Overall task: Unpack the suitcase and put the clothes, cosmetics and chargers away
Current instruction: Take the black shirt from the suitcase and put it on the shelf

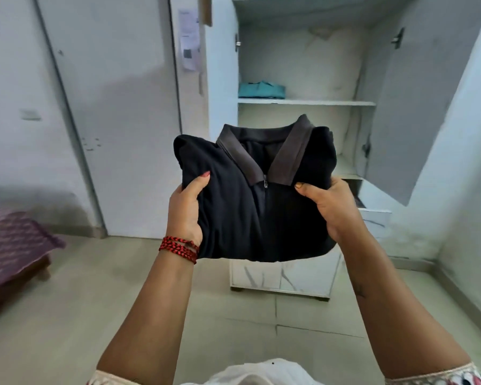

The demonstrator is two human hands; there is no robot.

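Note:
A folded black shirt point(250, 201) with a grey collar and a short zip is held up in front of me, between my two hands. My left hand point(186, 209) grips its left edge, thumb on top. My right hand point(331, 207) grips the right edge, thumb pressed near the collar. Behind the shirt stands an open white wardrobe point(306, 102). A folded teal garment point(261, 89) lies on the left of its upper shelf. The suitcase is out of view.
The wardrobe's right door point(417, 107) hangs open toward me. A closed white door point(109, 107) fills the wall to the left. A bed with a purple cover point(14, 245) juts in at the left edge. Pale tiled floor point(233, 315) lies below.

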